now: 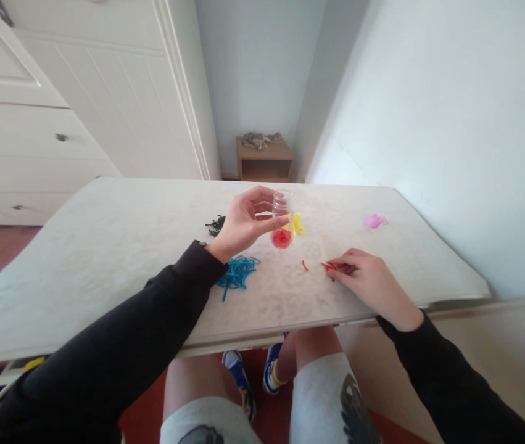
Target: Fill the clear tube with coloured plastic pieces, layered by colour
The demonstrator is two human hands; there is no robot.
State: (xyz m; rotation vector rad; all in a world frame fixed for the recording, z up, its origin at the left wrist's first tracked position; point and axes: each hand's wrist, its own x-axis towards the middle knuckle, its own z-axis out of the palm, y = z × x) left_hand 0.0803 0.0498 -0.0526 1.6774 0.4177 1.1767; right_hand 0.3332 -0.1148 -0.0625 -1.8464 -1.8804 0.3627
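My left hand (pixel 243 222) is wrapped round a small clear bottle (pixel 282 213) that stands upright above the white table (pixel 105 259), with red bands gathered in its bottom. My right hand (pixel 368 280) rests on the table to the right, fingertips pinched on red rubber bands (pixel 329 266). One loose red band (pixel 305 266) lies between the hands. A blue pile of bands (pixel 238 271) sits below my left wrist. A yellow pile (pixel 297 224) lies just behind the bottle.
A black pile of bands (pixel 216 225) lies left of my left hand and a pink pile (pixel 375 221) at the far right of the table. White drawers (pixel 35 142) stand at the left, a small wooden shelf (pixel 264 159) behind.
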